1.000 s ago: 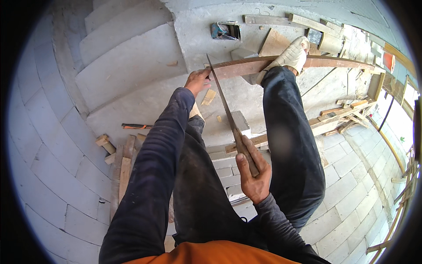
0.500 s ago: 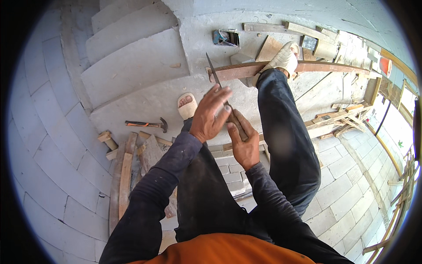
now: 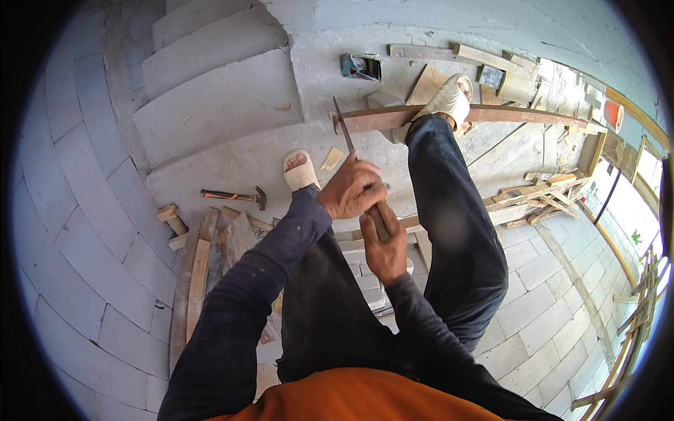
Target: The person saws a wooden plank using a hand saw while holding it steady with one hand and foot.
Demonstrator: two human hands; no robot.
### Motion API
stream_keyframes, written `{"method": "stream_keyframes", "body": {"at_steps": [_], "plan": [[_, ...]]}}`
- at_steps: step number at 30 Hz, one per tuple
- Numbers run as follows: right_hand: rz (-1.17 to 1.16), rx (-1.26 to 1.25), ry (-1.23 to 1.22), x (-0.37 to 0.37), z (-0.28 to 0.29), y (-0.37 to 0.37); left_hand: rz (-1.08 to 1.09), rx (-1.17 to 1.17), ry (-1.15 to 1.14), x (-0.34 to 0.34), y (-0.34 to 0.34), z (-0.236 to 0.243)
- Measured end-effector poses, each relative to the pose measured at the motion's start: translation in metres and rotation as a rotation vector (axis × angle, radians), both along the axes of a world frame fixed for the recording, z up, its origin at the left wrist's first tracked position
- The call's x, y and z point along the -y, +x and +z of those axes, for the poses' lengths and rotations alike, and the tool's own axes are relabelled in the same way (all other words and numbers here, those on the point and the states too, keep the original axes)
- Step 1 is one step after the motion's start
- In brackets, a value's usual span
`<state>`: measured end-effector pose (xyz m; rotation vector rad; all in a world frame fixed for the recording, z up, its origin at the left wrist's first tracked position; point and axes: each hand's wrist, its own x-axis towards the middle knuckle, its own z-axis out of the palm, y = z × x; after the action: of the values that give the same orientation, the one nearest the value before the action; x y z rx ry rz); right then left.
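A hand saw, its narrow blade seen almost edge-on, points up and away from me. My right hand is closed round its handle, thumb along the side. My left hand curls, fingers bent, over the upper handle near the blade; its palm side is hidden. The blade crosses the left end of a long reddish-brown wooden beam; whether it touches the wood I cannot tell. My right foot, in a cream slipper, presses on that beam. My left foot stands on the concrete floor.
A claw hammer lies left of my left foot, above several boards. Concrete steps rise at the far left. A small blue-and-black box, wood offcuts and a scrap pile lie at the far side and right.
My left hand has gone from open, spread fingers to curled round the handle. A small pale wood piece now shows beside my left foot, where my hand was. The view has shifted slightly.
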<state>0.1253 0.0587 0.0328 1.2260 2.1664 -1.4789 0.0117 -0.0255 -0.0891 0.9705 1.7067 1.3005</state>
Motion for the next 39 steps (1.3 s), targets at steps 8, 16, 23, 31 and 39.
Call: {"method": "stream_keyframes", "body": {"at_steps": [8, 16, 23, 31, 39], "plan": [[-0.029, 0.027, -0.107, -0.012, -0.043, -0.039, 0.218, 0.072, -0.121, -0.013, -0.008, -0.062], [-0.032, 0.033, -0.093, 0.016, 0.018, 0.015, 0.168, 0.154, -0.088, 0.010, 0.040, 0.010], [-0.018, 0.058, -0.094, 0.008, -0.013, -0.004, 0.200, 0.143, -0.121, 0.002, 0.026, -0.024], [-0.027, 0.000, -0.169, -0.003, -0.062, -0.020, 0.264, 0.058, -0.194, -0.008, -0.003, -0.046], [0.061, 0.031, -0.190, -0.010, -0.059, -0.028, 0.118, 0.004, -0.273, -0.009, -0.011, -0.064]]}}
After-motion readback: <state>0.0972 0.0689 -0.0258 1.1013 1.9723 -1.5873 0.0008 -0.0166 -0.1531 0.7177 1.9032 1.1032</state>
